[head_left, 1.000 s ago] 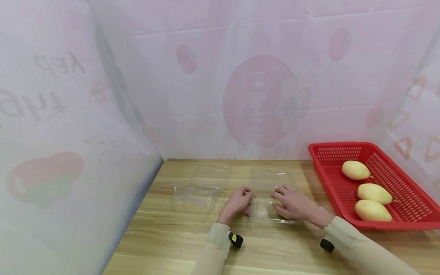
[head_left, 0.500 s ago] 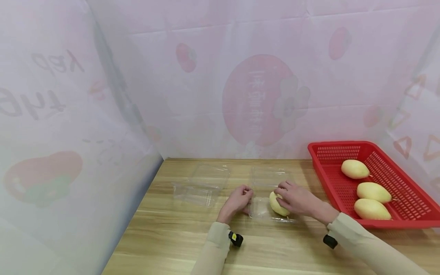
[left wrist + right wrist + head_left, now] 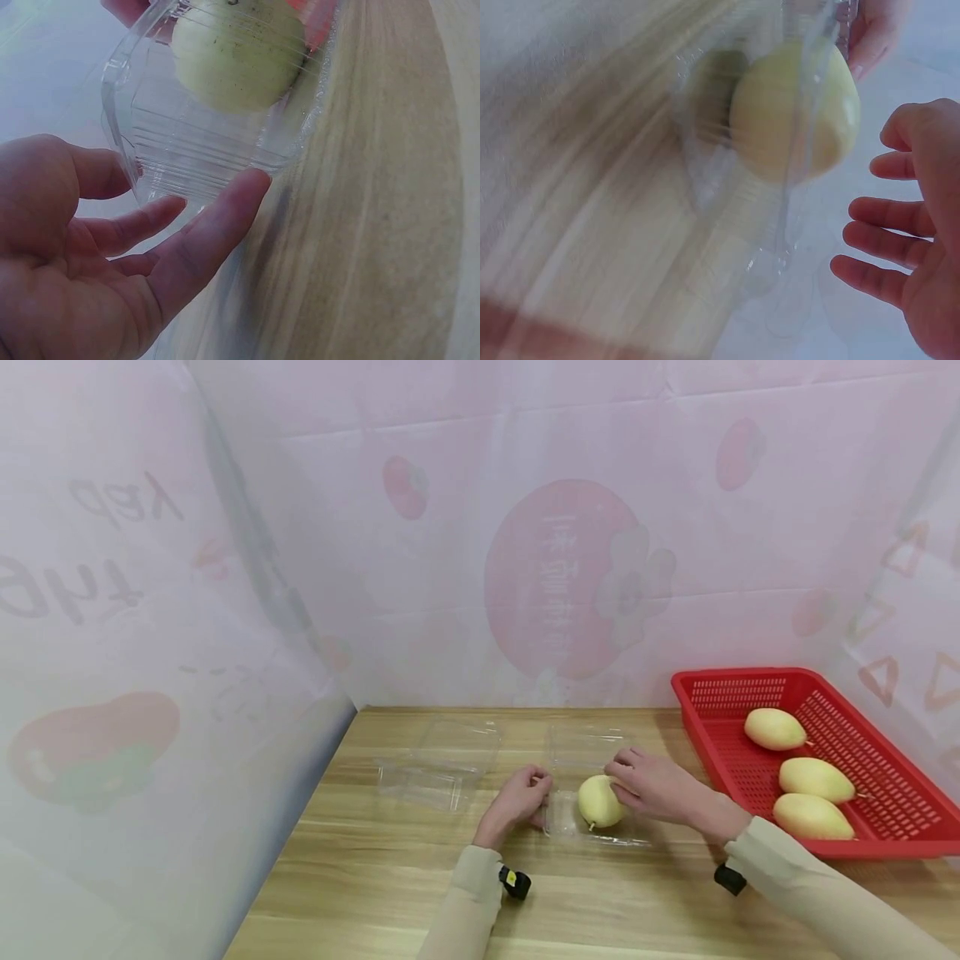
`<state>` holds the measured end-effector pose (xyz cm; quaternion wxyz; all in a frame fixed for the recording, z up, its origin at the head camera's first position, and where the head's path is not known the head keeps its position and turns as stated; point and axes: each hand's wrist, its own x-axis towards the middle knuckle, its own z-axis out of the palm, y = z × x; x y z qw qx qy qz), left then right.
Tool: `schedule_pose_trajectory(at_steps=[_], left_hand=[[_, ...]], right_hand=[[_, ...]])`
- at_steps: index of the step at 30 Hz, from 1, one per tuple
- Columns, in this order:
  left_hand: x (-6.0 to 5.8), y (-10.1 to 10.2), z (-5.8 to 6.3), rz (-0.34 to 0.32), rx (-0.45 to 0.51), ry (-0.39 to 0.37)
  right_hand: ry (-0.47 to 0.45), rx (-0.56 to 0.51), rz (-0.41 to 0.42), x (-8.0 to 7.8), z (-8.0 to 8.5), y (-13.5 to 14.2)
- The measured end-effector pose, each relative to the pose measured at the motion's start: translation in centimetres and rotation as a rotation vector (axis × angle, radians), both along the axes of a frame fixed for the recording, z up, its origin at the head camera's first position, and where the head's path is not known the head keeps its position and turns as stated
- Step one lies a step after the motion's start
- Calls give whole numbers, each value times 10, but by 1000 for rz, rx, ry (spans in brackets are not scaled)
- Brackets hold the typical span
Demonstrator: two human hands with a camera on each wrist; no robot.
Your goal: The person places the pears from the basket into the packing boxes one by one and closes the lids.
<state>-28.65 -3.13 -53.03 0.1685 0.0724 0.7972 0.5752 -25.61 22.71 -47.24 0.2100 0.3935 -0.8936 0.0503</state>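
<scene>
A pale yellow pear (image 3: 599,802) with a short stem sits in the base of a hinged clear plastic clamshell box (image 3: 562,822), whose lid lies folded back. My left hand (image 3: 519,802) pinches the box's left wall, thumb at the rim and fingertips against the outside, as the left wrist view shows. Just right of the pear is my right hand (image 3: 654,787). In the right wrist view its fingers (image 3: 881,281) are loosely bent, with a gap between them and the pear (image 3: 795,112).
A red perforated basket (image 3: 708,760) at the right holds 3 more pears (image 3: 813,779). To the left stands a second opened clear clamshell box (image 3: 423,785). A printed cloth (image 3: 450,568) hangs behind the wooden table (image 3: 360,877).
The pear has turned, its stem now toward the front, and it shows more fully, slightly further left. My right hand has let go of it and drawn off rightward. The left hand stays put.
</scene>
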Motion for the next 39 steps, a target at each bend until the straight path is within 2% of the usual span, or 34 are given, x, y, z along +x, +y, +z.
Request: schedule_pose_trajectory(at_steps=[11, 26, 30, 35, 39], left_hand=[[1, 1, 0, 11, 4, -17], [2, 0, 0, 4, -3, -4], [1, 0, 0, 6, -7, -1], [1, 1, -2, 14, -5, -4], [1, 0, -3, 10, 0, -4]], right_hand=[[72, -37, -5, -5, 21, 22], [149, -122, -63, -9, 44, 51], [107, -117, -93, -9, 51, 57], [-7, -91, -210, -8, 62, 66], [-27, -101, -251, -10, 66, 75]])
